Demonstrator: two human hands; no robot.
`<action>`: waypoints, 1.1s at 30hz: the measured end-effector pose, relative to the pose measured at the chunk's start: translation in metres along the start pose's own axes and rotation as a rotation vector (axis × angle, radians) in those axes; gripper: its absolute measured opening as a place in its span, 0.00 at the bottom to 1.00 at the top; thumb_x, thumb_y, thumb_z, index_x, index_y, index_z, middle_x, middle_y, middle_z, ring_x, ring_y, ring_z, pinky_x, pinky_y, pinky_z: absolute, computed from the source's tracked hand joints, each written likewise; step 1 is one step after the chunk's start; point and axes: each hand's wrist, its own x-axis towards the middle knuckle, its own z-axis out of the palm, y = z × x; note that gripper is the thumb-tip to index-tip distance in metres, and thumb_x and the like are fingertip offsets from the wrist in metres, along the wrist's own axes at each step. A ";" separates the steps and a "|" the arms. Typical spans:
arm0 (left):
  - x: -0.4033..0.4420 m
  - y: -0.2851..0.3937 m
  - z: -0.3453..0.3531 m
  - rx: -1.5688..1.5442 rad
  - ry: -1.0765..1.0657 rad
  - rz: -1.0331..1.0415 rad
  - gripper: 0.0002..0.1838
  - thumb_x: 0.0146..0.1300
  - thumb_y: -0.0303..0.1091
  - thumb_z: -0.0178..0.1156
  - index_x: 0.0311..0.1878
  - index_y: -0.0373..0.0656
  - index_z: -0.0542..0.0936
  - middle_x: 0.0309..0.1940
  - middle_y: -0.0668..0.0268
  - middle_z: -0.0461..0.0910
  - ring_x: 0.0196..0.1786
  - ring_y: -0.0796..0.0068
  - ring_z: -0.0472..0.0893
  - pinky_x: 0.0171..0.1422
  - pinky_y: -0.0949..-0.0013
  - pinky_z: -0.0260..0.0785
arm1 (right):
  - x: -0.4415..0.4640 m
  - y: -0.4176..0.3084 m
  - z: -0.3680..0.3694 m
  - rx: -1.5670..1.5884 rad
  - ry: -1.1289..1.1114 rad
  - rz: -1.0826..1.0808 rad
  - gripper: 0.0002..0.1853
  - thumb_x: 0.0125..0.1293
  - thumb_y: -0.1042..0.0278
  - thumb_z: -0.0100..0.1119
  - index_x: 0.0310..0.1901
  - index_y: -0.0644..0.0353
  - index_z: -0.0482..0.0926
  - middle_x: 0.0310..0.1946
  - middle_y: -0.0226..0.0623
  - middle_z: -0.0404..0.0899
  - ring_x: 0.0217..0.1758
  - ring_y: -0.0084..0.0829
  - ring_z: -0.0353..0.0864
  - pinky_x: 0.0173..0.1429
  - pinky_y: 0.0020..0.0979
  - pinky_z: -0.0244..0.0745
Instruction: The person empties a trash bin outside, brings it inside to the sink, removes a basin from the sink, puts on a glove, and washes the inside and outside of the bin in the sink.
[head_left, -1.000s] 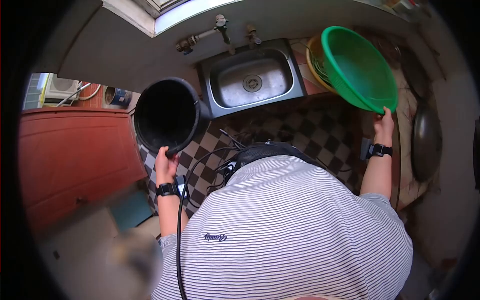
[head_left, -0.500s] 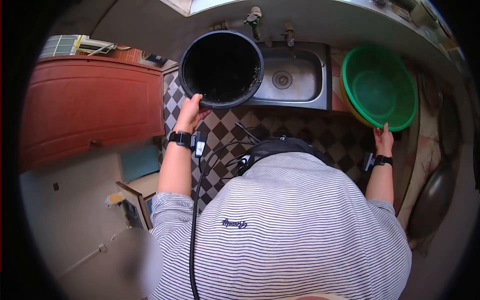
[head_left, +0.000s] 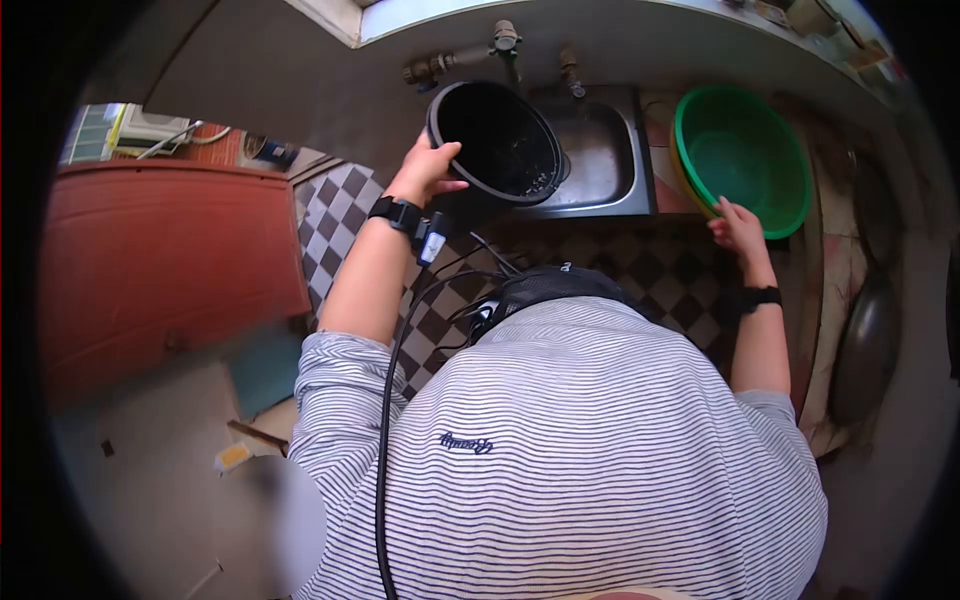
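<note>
My left hand [head_left: 432, 172] grips the near-left rim of a black bucket [head_left: 490, 130], thumb on top and fingers below. The bucket tilts to the right over the left part of the steel sink [head_left: 597, 200], and small light bits lie low inside it. To the right of the sink sits a green basin [head_left: 750, 150], with a yellowish edge showing beneath its left side. My right hand [head_left: 738, 228] is closed at the basin's near rim, its fingertips against the edge. How firmly it holds the rim is partly hidden.
Two taps, one green-handled [head_left: 505, 40] and one smaller [head_left: 571, 75], stick out from the wall above the sink. A red door [head_left: 170, 260] stands at left over checkered floor [head_left: 340, 215]. Dark pan-like lids [head_left: 862, 350] lean at right. A black cable [head_left: 385, 480] runs down my front.
My left hand has moved right and up, tipping the bucket to the right over the sink. My right hand has shifted left along the basin's rim.
</note>
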 end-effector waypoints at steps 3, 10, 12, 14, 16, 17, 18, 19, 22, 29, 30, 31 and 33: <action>0.031 -0.005 0.017 0.016 -0.045 0.023 0.29 0.62 0.30 0.54 0.66 0.59 0.58 0.47 0.65 0.72 0.40 0.68 0.79 0.33 0.62 0.81 | 0.003 -0.031 0.055 -0.020 -0.134 -0.119 0.17 0.65 0.52 0.55 0.41 0.60 0.78 0.23 0.30 0.78 0.20 0.16 0.71 0.24 0.19 0.69; 0.081 -0.025 0.059 0.098 -0.039 0.022 0.40 0.59 0.33 0.58 0.71 0.64 0.48 0.57 0.59 0.69 0.49 0.61 0.78 0.32 0.63 0.82 | 0.050 -0.103 0.164 -0.452 -0.117 -0.414 0.21 0.63 0.51 0.53 0.38 0.65 0.80 0.25 0.42 0.81 0.28 0.32 0.80 0.34 0.32 0.74; 0.084 -0.032 0.065 0.159 -0.009 -0.029 0.40 0.59 0.34 0.58 0.71 0.66 0.48 0.58 0.59 0.69 0.47 0.60 0.79 0.31 0.65 0.82 | 0.072 -0.116 0.186 -0.639 -0.057 -0.513 0.24 0.63 0.48 0.51 0.35 0.66 0.81 0.27 0.47 0.81 0.33 0.41 0.81 0.40 0.38 0.74; 0.092 -0.037 0.072 0.158 0.001 -0.059 0.40 0.59 0.36 0.59 0.71 0.66 0.48 0.60 0.55 0.66 0.47 0.58 0.80 0.31 0.66 0.82 | 0.092 -0.131 0.203 -1.028 0.019 -0.612 0.27 0.63 0.44 0.49 0.34 0.66 0.81 0.30 0.49 0.81 0.37 0.46 0.81 0.44 0.41 0.74; 0.094 -0.041 0.079 0.200 0.014 -0.053 0.41 0.59 0.40 0.60 0.71 0.67 0.47 0.64 0.43 0.55 0.46 0.51 0.80 0.31 0.66 0.81 | 0.106 -0.140 0.216 -1.082 -0.052 -0.625 0.27 0.63 0.43 0.49 0.33 0.65 0.82 0.31 0.49 0.81 0.38 0.46 0.80 0.44 0.41 0.74; 0.093 -0.044 0.080 0.219 0.020 -0.053 0.42 0.58 0.41 0.60 0.71 0.67 0.47 0.66 0.37 0.50 0.46 0.48 0.80 0.31 0.66 0.81 | 0.113 -0.142 0.225 -1.138 -0.098 -0.649 0.28 0.63 0.42 0.49 0.33 0.64 0.82 0.32 0.48 0.81 0.39 0.46 0.80 0.45 0.41 0.74; 0.089 -0.046 0.078 0.215 0.028 -0.081 0.42 0.58 0.41 0.60 0.71 0.67 0.47 0.66 0.37 0.50 0.46 0.48 0.80 0.31 0.66 0.81 | 0.115 -0.144 0.237 -1.197 -0.119 -0.653 0.26 0.65 0.45 0.47 0.32 0.63 0.82 0.32 0.48 0.81 0.40 0.45 0.80 0.45 0.40 0.75; 0.088 -0.045 0.079 0.240 0.059 -0.076 0.41 0.60 0.38 0.59 0.71 0.66 0.47 0.58 0.48 0.62 0.37 0.59 0.79 0.28 0.67 0.80 | 0.118 -0.144 0.245 -1.212 -0.146 -0.713 0.25 0.65 0.46 0.47 0.32 0.62 0.83 0.32 0.47 0.81 0.40 0.45 0.81 0.45 0.39 0.76; 0.088 -0.042 0.079 0.250 0.091 -0.093 0.41 0.60 0.36 0.59 0.72 0.63 0.47 0.51 0.58 0.73 0.28 0.70 0.80 0.26 0.68 0.79 | 0.115 -0.151 0.263 -1.291 -0.204 -0.797 0.21 0.65 0.51 0.49 0.31 0.61 0.83 0.32 0.45 0.82 0.41 0.43 0.81 0.44 0.38 0.76; 0.084 -0.046 0.077 0.120 0.068 -0.120 0.44 0.58 0.41 0.62 0.72 0.66 0.44 0.63 0.45 0.60 0.45 0.52 0.80 0.32 0.65 0.81 | 0.120 -0.152 0.269 -1.557 -0.348 -1.100 0.08 0.54 0.69 0.54 0.31 0.58 0.83 0.33 0.41 0.83 0.40 0.39 0.82 0.43 0.35 0.78; 0.083 -0.044 0.076 0.090 0.059 -0.132 0.45 0.58 0.41 0.62 0.72 0.64 0.44 0.61 0.50 0.65 0.43 0.55 0.81 0.31 0.64 0.81 | 0.119 -0.157 0.267 -1.589 -0.382 -1.160 0.08 0.54 0.69 0.55 0.31 0.58 0.83 0.33 0.40 0.83 0.40 0.39 0.82 0.44 0.36 0.78; 0.083 -0.042 0.077 0.116 0.074 -0.141 0.45 0.58 0.40 0.62 0.72 0.64 0.43 0.56 0.54 0.70 0.41 0.60 0.81 0.30 0.65 0.81 | 0.116 -0.160 0.265 -1.634 -0.407 -1.188 0.07 0.54 0.71 0.55 0.30 0.59 0.83 0.33 0.40 0.83 0.40 0.39 0.82 0.45 0.36 0.78; 0.083 -0.044 0.077 0.106 0.077 -0.151 0.45 0.58 0.40 0.62 0.72 0.64 0.42 0.56 0.54 0.70 0.39 0.61 0.81 0.30 0.65 0.81 | 0.118 -0.156 0.266 -1.599 -0.386 -1.231 0.07 0.54 0.71 0.55 0.30 0.59 0.83 0.34 0.40 0.83 0.41 0.39 0.82 0.45 0.36 0.78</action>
